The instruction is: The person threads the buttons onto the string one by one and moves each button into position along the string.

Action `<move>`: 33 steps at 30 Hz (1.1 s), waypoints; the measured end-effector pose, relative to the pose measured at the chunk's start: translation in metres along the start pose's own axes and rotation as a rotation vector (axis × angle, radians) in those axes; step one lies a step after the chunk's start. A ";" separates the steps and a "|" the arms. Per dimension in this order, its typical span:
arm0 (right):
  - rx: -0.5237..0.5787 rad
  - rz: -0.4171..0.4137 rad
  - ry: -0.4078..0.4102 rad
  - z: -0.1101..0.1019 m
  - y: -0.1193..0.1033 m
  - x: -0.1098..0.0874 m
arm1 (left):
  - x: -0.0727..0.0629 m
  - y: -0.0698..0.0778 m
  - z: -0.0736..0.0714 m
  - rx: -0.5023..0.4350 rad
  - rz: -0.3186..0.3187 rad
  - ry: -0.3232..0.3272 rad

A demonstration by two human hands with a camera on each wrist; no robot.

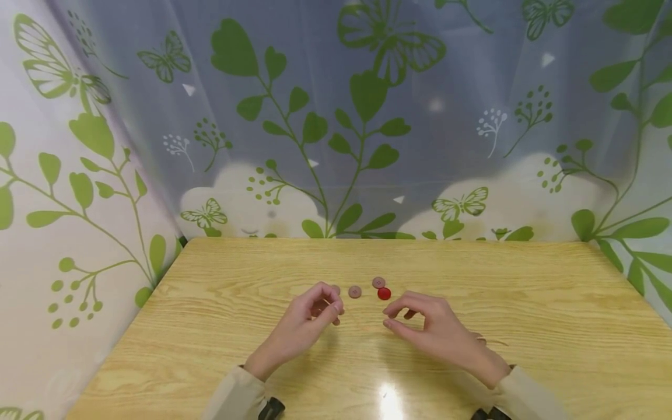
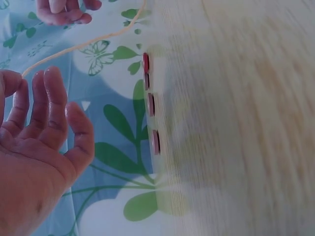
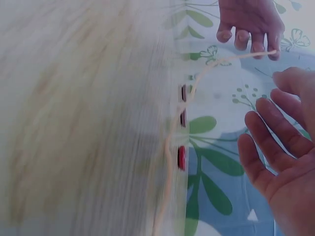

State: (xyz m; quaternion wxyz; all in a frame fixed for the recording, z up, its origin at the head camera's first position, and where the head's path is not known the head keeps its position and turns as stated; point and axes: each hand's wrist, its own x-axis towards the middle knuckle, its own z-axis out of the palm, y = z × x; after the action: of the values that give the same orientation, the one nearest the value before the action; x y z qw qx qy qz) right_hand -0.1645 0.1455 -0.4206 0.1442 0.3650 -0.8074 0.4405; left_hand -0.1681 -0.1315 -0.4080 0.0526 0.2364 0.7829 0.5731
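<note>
My left hand (image 1: 301,321) pinches one end of a thin pale cord (image 2: 78,47) between thumb and index finger, above the table. From there the cord sags toward the right side. Opposite, my right hand (image 1: 436,329) hovers with bent fingers, its thumb and index tips close but apart; nothing shows between them. Beyond the hands lie a shiny red button (image 1: 384,294), a brownish-pink button (image 1: 378,283) touching it, and another brownish-pink button (image 1: 354,291). A third brownish-pink button (image 1: 336,289) is partly hidden behind my left fingers.
The wood-grain table (image 1: 236,262) ends at a hanging cloth (image 1: 294,192) printed with leaves and butterflies. A small brown thing (image 1: 479,337) peeks out beside my right wrist, with a bit of cord near it; its kind is unclear.
</note>
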 end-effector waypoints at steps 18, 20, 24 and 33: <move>0.116 0.083 -0.023 0.021 -0.004 0.012 | 0.002 0.000 0.003 0.003 0.024 -0.017; 0.127 0.083 -0.023 0.023 -0.005 0.014 | 0.003 0.000 0.003 0.001 0.026 -0.017; 0.130 0.089 -0.018 0.028 -0.007 0.018 | 0.003 0.000 0.003 -0.004 0.031 -0.017; 0.133 0.079 -0.007 0.037 -0.009 0.024 | 0.003 0.000 0.003 -0.006 0.028 -0.025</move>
State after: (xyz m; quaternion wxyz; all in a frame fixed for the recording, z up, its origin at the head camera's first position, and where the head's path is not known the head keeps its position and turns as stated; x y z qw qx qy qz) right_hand -0.1716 0.1012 -0.4228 0.0993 0.3429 -0.7906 0.4975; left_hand -0.1693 -0.1279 -0.4080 0.0552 0.2542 0.7770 0.5733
